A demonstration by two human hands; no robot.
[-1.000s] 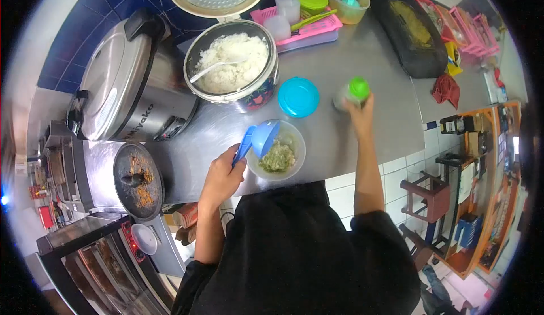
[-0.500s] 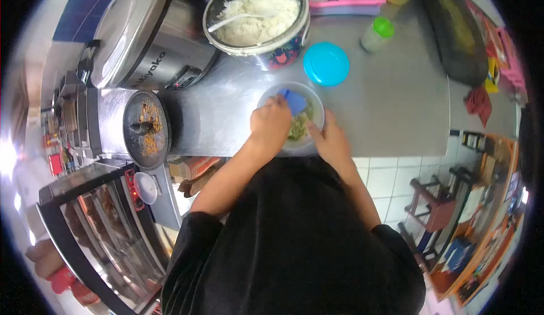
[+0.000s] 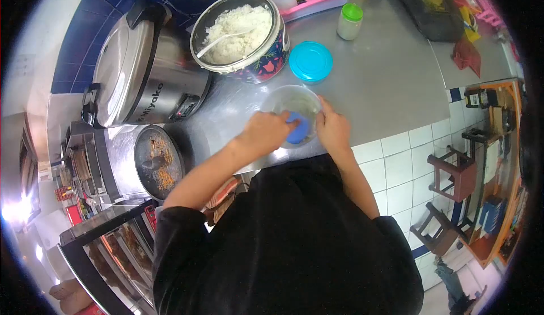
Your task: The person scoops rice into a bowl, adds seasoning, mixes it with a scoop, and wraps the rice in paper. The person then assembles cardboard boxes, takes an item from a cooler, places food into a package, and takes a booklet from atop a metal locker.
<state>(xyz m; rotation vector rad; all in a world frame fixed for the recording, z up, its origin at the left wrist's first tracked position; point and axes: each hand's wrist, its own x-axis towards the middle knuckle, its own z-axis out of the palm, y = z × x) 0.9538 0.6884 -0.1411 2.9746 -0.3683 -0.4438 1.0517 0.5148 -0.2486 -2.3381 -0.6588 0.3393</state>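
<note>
- Your work is at the round translucent white plastic bowl [image 3: 276, 96]. It sits on the flat stainless-steel counter [image 3: 391, 91], by the near edge, right in front of you.
- Blue plastic scoop [image 3: 297, 129] is down in the bowl, tilted. It's blurred and blocks part of the contents; can't make them out.
- Your left hand [image 3: 265, 131] is curled tight around the scoop's handle, knuckles up. The handle is mostly hidden under your fingers.
- Your right hand [image 3: 334, 131] is clamped on the bowl's right side, thumb and fingers pinching at the rim.
- Just beyond the bowl: round container with turquoise lid [image 3: 310, 61], lid on, apart from both your hands.
- Farther right: clear jar with green cap [image 3: 350, 22], upright, pale contents.
- Behind the bowl, to your left: flower-patterned round pot [image 3: 263, 70], hinged lid raised, white rice [image 3: 242, 21] inside, white plastic spoon [image 3: 220, 43] lying on the rice.
- Left of that: big silver Miyako cooker [image 3: 127, 68], lid down.
- Nearer you on the left: dark round shallow mortar [image 3: 146, 178] with orange-brown bits and a dark pestle [image 3: 154, 163].
- Back of counter: pink plastic basket [image 3: 314, 2].
- Far right: crumpled dark-red cloth [image 3: 467, 59].
</note>
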